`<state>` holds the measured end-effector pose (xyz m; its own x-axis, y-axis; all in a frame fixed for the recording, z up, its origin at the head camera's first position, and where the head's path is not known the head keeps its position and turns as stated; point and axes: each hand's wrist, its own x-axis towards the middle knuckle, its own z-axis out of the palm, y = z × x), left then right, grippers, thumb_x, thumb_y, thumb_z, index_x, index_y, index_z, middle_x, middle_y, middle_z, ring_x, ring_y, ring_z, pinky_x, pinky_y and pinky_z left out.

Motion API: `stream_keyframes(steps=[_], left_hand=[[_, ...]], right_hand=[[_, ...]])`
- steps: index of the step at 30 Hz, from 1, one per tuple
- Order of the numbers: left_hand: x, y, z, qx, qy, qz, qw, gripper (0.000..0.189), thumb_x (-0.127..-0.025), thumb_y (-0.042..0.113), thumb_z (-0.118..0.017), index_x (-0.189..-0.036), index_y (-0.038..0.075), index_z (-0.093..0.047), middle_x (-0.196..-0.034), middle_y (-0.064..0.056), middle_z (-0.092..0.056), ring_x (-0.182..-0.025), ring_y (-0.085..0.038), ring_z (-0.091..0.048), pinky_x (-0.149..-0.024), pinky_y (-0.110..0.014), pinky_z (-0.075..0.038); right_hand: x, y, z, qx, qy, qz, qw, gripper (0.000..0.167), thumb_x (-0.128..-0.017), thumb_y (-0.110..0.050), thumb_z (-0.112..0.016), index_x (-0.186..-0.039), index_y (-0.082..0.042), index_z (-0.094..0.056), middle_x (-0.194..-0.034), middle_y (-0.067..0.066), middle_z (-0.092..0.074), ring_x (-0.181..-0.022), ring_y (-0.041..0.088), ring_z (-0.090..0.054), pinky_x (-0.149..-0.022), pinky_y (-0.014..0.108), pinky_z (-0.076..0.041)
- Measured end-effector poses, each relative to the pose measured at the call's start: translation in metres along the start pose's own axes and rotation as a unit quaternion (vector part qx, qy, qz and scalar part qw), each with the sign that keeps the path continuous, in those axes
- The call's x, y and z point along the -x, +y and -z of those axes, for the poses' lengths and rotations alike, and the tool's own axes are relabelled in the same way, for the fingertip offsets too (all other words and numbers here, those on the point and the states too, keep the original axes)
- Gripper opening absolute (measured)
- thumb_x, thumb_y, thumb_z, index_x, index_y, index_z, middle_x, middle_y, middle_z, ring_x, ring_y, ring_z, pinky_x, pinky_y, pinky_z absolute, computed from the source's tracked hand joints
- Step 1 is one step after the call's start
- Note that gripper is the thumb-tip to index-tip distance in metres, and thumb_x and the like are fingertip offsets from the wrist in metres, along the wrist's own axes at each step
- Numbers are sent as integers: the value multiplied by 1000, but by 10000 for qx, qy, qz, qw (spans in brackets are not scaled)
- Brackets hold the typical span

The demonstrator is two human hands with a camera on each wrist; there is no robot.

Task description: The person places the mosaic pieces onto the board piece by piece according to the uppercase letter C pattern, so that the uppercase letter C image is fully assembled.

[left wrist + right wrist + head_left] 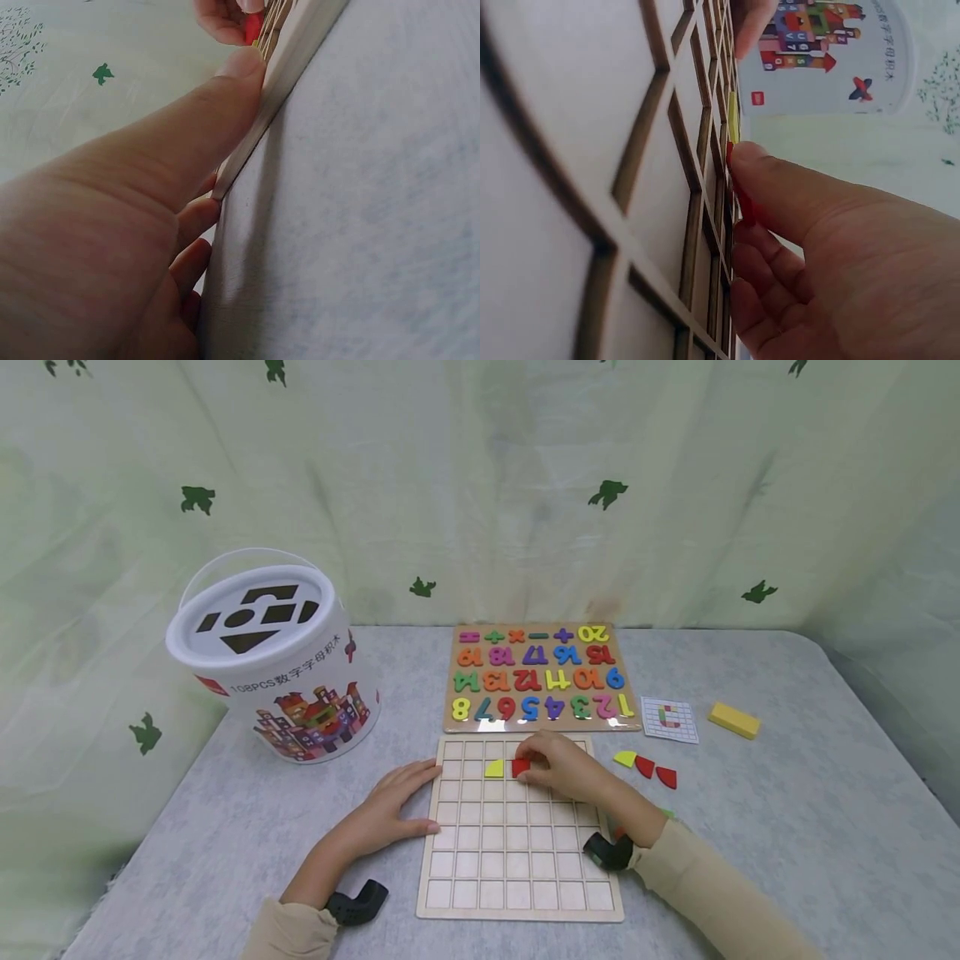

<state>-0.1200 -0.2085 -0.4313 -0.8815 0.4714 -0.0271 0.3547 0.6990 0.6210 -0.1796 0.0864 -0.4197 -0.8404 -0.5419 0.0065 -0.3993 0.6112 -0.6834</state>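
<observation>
A wooden grid board [491,864] with square cells lies flat on the table. Near its far edge my right hand [562,770] pinches a red piece [520,768] between thumb and fingers, right at the cells; whether it is fully seated I cannot tell. A yellow quarter-circle piece [493,769] sits in a cell just left of it. In the right wrist view the red piece [742,196] shows as a thin edge under the thumb. My left hand [386,810] rests at the board's left edge, thumb and fingertips touching it, fingers spread and fairly straight.
Right of the board lie a loose yellow piece [625,758] and two red pieces [667,777]. Behind them are a pattern card [670,720] and a yellow block [734,720]. A number puzzle [447,693] lies beyond the board; a white bucket [300,652] stands at left.
</observation>
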Motion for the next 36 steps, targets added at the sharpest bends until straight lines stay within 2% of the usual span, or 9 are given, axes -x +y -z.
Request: stream_keyframes(steps=[3,10,16,24,30,33,36], left_hand=[[1,1,1,35,-13,17,10000,81,-73,52,-65,-139,16,-35,-145,-4,-26,-132,-29,-17,-102,-54,-15],[1,2,1,37,-9,17,10000,81,-73,52,-66,-139,16,-35,-145,-4,-26,-132,-29,-18,-102,-54,-15],[1,1,1,29,-13,44,10000,81,-73,52,-66,-139,16,-35,-145,-4,-26,-132,-29,-17,-102,-54,-15],[0,-1,-1,41,-29,31,10000,81,-73,54,-64,-140,18,-34,-145,-3,-26,-132,-29,-17,-102,-54,-14],[0,0,0,48,-22,12,10000,81,-73,54,-64,-140,18,-34,-145,-2,-25,-132,-28,-16,-102,-54,-14],[0,-1,0,59,-20,-6,10000,81,-73,53,-64,-140,18,-34,-145,-2,-25,-132,-28,-16,-102,-54,-14],[0,0,0,65,-24,9,10000,81,-73,53,-65,-139,18,-35,-145,-2,-25,-132,-28,-16,-103,-54,-14]], right_hand=[[1,1,-1,83,-29,19,10000,24,-79,-25,-70,-99,-15,-63,-92,-8,-53,-84,10,-48,-75,25,-44],[1,0,-1,-11,-44,47,10000,20,-80,-15,-65,-100,-14,-63,-95,-7,-53,-87,11,-47,-79,27,-44],[0,1,-2,56,-199,168,9996,21,-84,-18,-64,-105,-15,-63,-98,-8,-52,-91,10,-46,-82,28,-43],[2,0,2,151,-345,177,9991,25,-83,-21,-65,-108,-16,-62,-99,-7,-52,-91,10,-46,-81,29,-43],[14,-4,17,-175,-312,-225,9991,39,-83,-23,-66,-119,-15,-57,-114,-4,-51,-101,14,-49,-85,32,-45],[25,-4,30,-304,-157,-170,9993,41,-84,-21,-65,-123,-14,-54,-121,-1,-49,-107,21,-48,-87,38,-44],[37,0,45,-204,48,-159,9997,44,-84,-22,-65,-125,-13,-53,-124,2,-48,-111,25,-47,-88,44,-42]])
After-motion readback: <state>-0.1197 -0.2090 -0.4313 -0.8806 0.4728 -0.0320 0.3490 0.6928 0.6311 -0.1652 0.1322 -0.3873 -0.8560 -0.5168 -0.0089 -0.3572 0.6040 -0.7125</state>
